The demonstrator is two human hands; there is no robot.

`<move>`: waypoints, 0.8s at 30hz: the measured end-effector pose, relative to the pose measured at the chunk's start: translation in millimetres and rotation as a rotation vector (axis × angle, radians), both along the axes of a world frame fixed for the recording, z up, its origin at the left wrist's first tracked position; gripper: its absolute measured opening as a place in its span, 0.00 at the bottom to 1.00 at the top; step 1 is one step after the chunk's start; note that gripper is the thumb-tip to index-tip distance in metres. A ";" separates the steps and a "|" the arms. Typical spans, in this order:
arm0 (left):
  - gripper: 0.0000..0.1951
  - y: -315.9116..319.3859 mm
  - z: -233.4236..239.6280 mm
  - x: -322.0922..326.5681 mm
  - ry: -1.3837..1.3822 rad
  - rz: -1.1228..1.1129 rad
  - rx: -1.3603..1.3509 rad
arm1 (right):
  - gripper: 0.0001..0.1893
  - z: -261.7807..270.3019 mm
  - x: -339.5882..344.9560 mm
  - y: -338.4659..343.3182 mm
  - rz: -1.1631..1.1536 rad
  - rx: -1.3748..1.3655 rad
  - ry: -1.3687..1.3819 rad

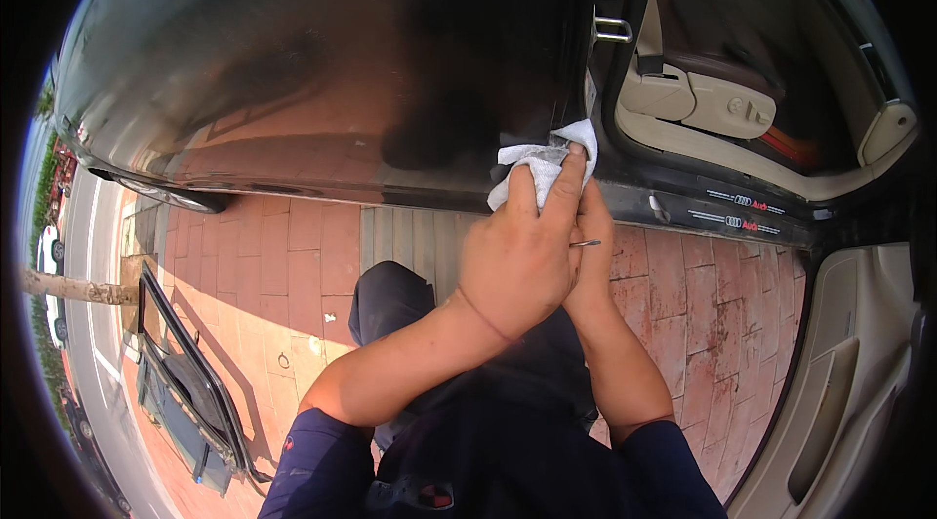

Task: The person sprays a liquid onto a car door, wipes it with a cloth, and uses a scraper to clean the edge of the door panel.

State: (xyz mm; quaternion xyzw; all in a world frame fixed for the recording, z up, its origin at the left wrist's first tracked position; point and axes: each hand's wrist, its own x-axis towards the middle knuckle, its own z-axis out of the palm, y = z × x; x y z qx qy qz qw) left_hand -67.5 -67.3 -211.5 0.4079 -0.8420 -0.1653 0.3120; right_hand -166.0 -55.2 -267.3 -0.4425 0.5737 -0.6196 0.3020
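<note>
My left hand (516,255) presses a white cloth (542,179) against the lower corner of a glossy black car door (439,80), beside the open doorway. Two of its fingers lie spread over the cloth. Behind and to the right, my right hand (596,241) sits close against the left one; its fingers are mostly hidden, so its hold cannot be made out. A thin metal tool tip (585,243) pokes out between the hands, and which hand holds it is unclear. Just right of the cloth runs the black door sill (673,208), bearing Audi lettering.
An open door with beige trim (834,373) stands at right. Inside the doorway is a dark leather seat (725,43) with a beige side panel; a metal striker loop (613,29) juts from the pillar. At left, a detached door frame (194,380) rests on red paving (271,255) near a trunk (80,288).
</note>
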 end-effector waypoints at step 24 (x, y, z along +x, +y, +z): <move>0.22 26.8 -8.6 62.0 0.383 -0.090 -0.307 | 0.23 -20.9 -25.2 38.2 -0.161 -0.215 -0.749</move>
